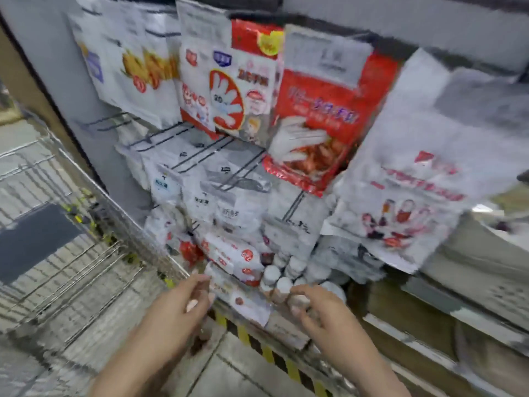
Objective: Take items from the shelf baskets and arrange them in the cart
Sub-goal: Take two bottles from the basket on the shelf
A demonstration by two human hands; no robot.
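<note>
White plastic packets and white-capped bottles fill the nearest stock, and we list from the hands outward.

Left hand (190,299): fingers curled, tips at the near edge of a flat white packet (243,303) with a small red mark; we cannot tell through the blur whether it pinches it or only touches it.

Right hand (310,306): fingers bent over a cluster of small white-capped bottles (282,277) in the lowest basket; whether they clasp one, we cannot tell.

Just beyond the hands: a white and red pouch (232,256) lying tilted on the pile, its print unreadable.

Further up: a wire basket (200,151) of white packets (226,207) with grey labels; the characters are too smeared to read.

Far row, hanging packs: a white pack with a glove outline on a red oval (226,101), on which we read "20"; to its right a red pack picturing a gloved hand (317,130), with a blurred blue and white title band; far left, white packs with orange pictures (143,67); right, a large white pack with red lettering and small figures (406,202), not legible.

Near left: the cart (71,253), wire-sided, with a dark flat panel (31,242) inside.

Near floor edge: yellow and black hazard striping (269,353) along the shelf base.
</note>
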